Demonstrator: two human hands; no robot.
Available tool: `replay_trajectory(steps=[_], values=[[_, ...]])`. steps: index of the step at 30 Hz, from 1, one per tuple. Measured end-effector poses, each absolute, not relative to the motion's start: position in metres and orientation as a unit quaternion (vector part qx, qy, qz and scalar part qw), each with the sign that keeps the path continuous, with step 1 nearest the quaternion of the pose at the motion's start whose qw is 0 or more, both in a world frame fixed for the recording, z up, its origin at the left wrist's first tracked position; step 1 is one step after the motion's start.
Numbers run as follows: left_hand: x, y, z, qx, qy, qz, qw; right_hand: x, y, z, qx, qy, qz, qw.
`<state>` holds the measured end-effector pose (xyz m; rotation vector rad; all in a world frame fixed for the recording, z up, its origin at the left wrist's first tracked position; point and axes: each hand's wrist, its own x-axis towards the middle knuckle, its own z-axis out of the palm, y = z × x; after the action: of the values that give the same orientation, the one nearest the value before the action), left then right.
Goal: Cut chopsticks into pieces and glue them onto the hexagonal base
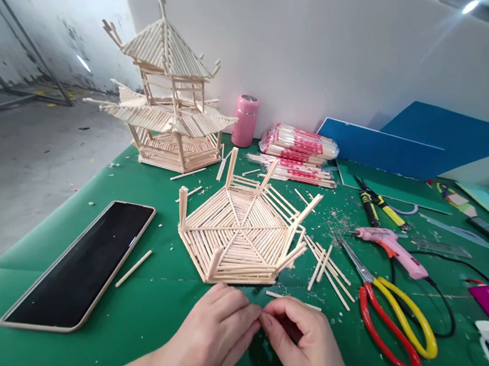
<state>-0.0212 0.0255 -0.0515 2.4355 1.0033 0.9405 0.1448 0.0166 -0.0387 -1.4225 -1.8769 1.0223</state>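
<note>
My left hand (216,330) and my right hand (302,344) meet at the fingertips just in front of a six-sided wooden stick base (237,231). Both are closed in a pinch; whatever lies between the fingers is hidden or too small to name. The base has a floor of sticks laid in triangles, short posts at its corners and low rails along some sides. A loose stick (295,302) lies right behind my right hand. Several more cut sticks (328,270) are scattered to the right of the base.
A finished-looking stick pagoda (168,103) stands at the back left. Around the green table (156,330) are a phone (80,265), red-and-yellow scissors (383,316), a pink glue gun (394,247), pliers (380,207), bagged sticks (296,148) and a pink flask (245,122).
</note>
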Motion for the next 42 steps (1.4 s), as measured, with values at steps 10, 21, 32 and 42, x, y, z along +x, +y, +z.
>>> replay_trajectory(steps=[10, 21, 32, 42], values=[[-0.019, 0.024, -0.054, 0.856, 0.395, 0.289, 0.168, 0.144, 0.02, -0.041, -0.549, -0.72, 0.338, 0.257], [-0.027, 0.02, -0.051, 0.909, 0.394, 0.132, -0.013, 0.151, 0.018, -0.06, -0.529, -0.764, 0.2, 0.308], [-0.008, 0.012, -0.024, 0.755, 0.454, 0.33, 0.339, 0.152, 0.01, -0.042, -0.483, -0.748, 0.205, 0.407], [0.002, 0.014, -0.021, 0.421, 0.501, 0.333, 0.679, 0.159, 0.002, -0.044, -0.405, -0.805, 0.125, 0.414]])
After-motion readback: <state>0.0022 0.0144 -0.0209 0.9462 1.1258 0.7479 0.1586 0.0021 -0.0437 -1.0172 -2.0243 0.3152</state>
